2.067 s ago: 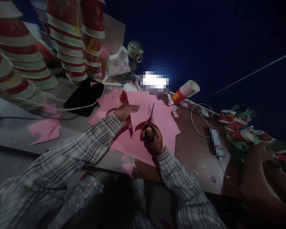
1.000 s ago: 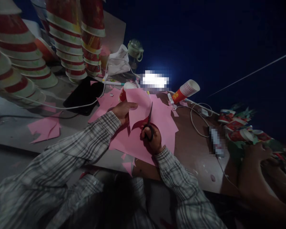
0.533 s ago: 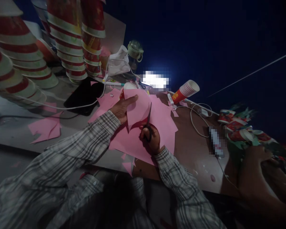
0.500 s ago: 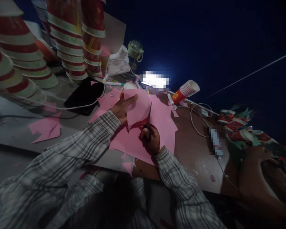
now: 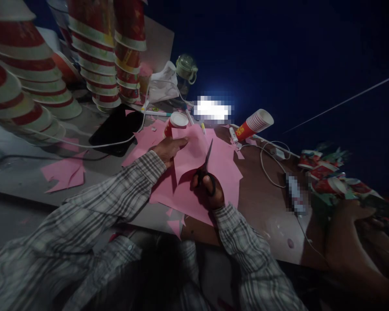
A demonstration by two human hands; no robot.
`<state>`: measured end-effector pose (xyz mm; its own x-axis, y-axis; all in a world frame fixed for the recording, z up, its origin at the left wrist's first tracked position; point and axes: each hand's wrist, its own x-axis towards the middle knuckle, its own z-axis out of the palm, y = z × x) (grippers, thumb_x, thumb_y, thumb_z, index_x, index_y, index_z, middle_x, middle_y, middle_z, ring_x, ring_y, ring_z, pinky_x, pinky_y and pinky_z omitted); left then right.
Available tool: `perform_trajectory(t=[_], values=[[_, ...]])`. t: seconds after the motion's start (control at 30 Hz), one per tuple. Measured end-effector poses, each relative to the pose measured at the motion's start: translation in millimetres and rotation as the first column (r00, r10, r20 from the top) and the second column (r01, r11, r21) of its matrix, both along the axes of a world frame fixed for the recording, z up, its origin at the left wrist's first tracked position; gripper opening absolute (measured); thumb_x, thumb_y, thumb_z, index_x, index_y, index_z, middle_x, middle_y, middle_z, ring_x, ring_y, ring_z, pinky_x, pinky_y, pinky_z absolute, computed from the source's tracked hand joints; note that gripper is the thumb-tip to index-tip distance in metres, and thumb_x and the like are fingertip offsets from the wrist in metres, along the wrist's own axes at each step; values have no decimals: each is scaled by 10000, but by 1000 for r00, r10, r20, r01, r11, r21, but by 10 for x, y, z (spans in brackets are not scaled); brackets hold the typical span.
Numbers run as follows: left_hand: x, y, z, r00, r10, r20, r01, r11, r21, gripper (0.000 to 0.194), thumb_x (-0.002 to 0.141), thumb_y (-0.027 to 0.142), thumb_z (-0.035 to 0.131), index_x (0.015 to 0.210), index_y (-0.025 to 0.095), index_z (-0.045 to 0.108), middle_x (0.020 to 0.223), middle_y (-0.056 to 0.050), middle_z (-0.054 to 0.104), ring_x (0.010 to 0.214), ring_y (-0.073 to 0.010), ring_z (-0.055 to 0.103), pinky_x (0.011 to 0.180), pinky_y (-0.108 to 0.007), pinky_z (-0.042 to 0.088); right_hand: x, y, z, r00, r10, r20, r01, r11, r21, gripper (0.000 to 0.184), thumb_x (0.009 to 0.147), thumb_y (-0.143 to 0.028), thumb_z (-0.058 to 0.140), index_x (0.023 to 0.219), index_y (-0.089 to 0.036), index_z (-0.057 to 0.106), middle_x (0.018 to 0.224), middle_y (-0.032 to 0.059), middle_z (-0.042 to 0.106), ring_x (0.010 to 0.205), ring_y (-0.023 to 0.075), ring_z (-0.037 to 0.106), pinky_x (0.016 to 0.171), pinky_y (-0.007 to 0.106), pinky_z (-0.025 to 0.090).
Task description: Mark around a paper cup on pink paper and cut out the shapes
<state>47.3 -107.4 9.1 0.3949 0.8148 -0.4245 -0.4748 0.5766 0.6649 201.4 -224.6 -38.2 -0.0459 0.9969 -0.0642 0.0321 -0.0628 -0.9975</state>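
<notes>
My left hand (image 5: 168,150) pinches the left edge of a piece of pink paper (image 5: 191,149), thumb on top, holding it raised over the table. My right hand (image 5: 210,190) grips a pair of dark-handled scissors (image 5: 209,160), its fingers in the loops and the blades pointing away from me. The blades are at the paper's right edge; whether they touch it I cannot tell. Beneath both hands lies a larger pink sheet (image 5: 225,172). Just beyond the left hand stands a red paper cup (image 5: 178,120) with its white base up, partly hidden by the raised paper.
Tall stacks of red-and-white cups (image 5: 95,56) stand at the left, near a black tablet-like slab (image 5: 116,129). Pink scraps (image 5: 66,172) lie about. A tilted cup stack (image 5: 254,123), a white cable (image 5: 262,164) and another person's arm (image 5: 346,233) are on the right.
The scissors have shifted slightly right and turned, their tip now farther from the raised paper's middle. The raised paper has dipped and tilted, showing more of the cup behind it.
</notes>
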Motion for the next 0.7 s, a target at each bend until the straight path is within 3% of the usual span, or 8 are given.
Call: perform_trajectory(t=[0.17, 0.43, 0.7], values=[[-1, -27, 41, 992, -40, -118, 37, 999, -32, 28, 868, 117, 697, 863, 127, 722, 633, -42, 697, 713, -207, 716, 755, -333, 596, 38, -12, -50, 1000, -19, -4, 19, 1000, 0, 595, 895, -768, 534, 693, -223, 661, 637, 25, 607, 601, 162, 503, 587, 312, 387], [-5, -10, 5, 983, -37, -179, 36, 999, -6, 114, 906, 163, 658, 811, 117, 701, 641, -50, 704, 566, -165, 650, 639, -313, 559, 55, 0, -126, 1000, -22, -18, 22, 1000, 8, 595, 883, -787, 541, 662, -242, 630, 619, 9, 574, 608, 173, 496, 607, 335, 422], [-11, 2, -61, 978, 14, -207, 5, 996, 90, 122, 843, 186, 696, 745, 129, 651, 678, -36, 652, 610, -136, 609, 678, -305, 541, 28, 4, -66, 991, -72, 111, 64, 995, 70, 597, 894, -771, 546, 610, -246, 575, 607, 6, 550, 611, 166, 490, 608, 337, 443]])
